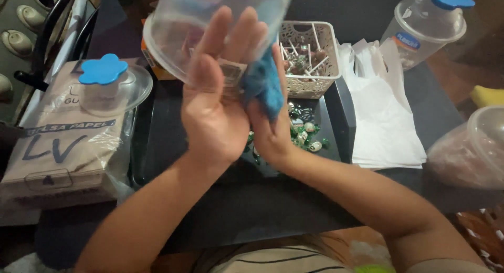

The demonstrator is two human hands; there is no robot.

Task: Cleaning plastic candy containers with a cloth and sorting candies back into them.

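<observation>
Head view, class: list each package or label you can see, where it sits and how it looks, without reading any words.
Brown paper bags in clear wrap: far left, flat stack, dark lettering.
Blue oval label: on clear jar, top right.
White plastic bags: right of the tray, flat pile.
</observation>
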